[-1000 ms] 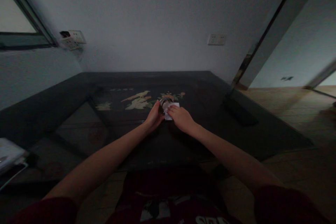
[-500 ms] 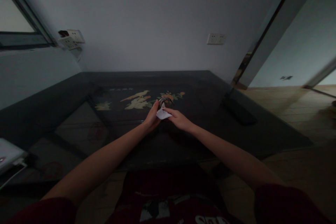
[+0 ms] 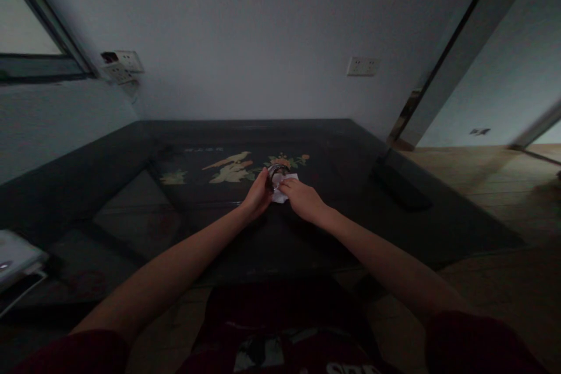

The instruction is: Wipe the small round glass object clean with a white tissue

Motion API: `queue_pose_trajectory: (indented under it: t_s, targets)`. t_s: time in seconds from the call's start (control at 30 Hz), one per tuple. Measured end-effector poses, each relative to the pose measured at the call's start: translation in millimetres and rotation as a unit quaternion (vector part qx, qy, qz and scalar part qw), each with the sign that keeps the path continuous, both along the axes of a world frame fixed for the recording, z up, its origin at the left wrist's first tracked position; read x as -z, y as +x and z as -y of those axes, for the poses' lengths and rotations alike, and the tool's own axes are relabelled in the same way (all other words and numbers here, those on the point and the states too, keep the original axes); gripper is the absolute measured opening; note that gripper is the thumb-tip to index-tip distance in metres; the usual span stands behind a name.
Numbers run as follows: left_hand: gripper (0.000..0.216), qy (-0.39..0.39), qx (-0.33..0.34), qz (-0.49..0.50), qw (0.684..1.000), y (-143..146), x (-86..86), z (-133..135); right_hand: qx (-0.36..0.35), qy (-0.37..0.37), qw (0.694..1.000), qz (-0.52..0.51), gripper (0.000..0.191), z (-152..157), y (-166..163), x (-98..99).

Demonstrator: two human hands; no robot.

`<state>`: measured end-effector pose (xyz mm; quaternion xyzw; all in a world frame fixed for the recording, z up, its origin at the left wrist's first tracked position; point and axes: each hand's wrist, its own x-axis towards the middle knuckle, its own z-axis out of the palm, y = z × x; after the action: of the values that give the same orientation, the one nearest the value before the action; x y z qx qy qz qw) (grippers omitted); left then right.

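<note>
Over the dark table, my left hand is closed on a shiny dark curved band, shaped like a watch strap or bracelet. Its exact kind is too small and dim to make out. My right hand grips a white tissue with bent fingers. The tissue is pressed against the lower inner side of the band, and part of it sticks out above and below my right fingertips. Both hands are close together, just in front of the bird and flower picture.
A long black object lies on the table at the right. At the far left edge sits a white device with a cable. Sockets are on the wall behind, and more sockets are near the left corner.
My right hand has shifted slightly right, its fingers now bent over the tissue. The tissue has moved right and spread against the band. My left hand keeps its hold nearly in place.
</note>
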<state>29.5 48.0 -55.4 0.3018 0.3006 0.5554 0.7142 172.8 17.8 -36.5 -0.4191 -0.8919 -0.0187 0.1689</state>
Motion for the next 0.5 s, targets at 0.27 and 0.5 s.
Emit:
queue_pose_trajectory:
  t_s: [0.27,0.5]
  targets:
    - [0.041,-0.017,-0.008,-0.018,1.000,-2,-3.0,3,-0.061,-0.220,0.916,-0.331,0.052,-10,-7,12.8]
    - [0.041,-0.013,-0.006,-0.007,1.000,1,-5.7,3,-0.051,-0.144,0.965,-0.215,0.054,-8,-4,9.4]
